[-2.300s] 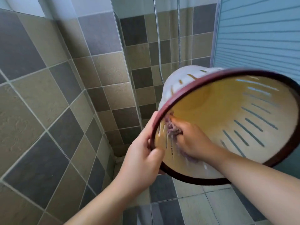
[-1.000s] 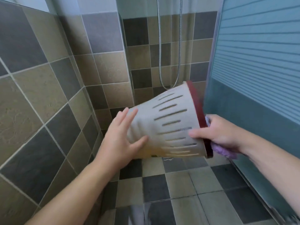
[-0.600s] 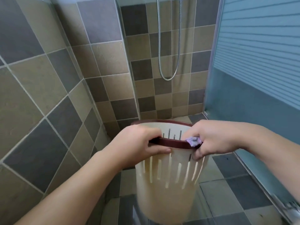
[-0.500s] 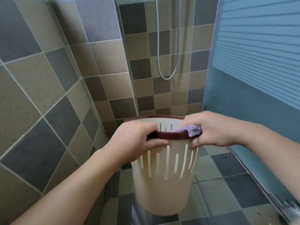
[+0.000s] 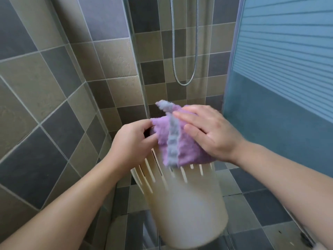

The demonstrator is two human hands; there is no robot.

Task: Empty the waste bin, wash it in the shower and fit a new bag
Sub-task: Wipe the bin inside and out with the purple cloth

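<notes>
The cream waste bin point(image 5: 182, 201) with slotted walls hangs upright in the air in front of me, above the shower floor. My left hand point(image 5: 131, 143) grips its dark red rim, most of which is hidden behind hands and cloth. A purple cloth with a grey stripe point(image 5: 173, 139) is draped over the rim and upper wall. My right hand point(image 5: 209, 132) lies on the cloth with fingers spread nearly straight, pressing it against the bin.
Tiled walls close in on the left and at the back, with a glass partition edge point(image 5: 138, 69) in the middle. A metal shower hose point(image 5: 183, 82) loops on the back wall. A blue frosted shower door point(image 5: 277, 87) stands at the right. Tiled floor point(image 5: 252, 199) below.
The bin went from lying sideways to upright, held at the rim by both hands. The cloth, bunched in my right hand before, is now spread over the rim under flattened fingers.
</notes>
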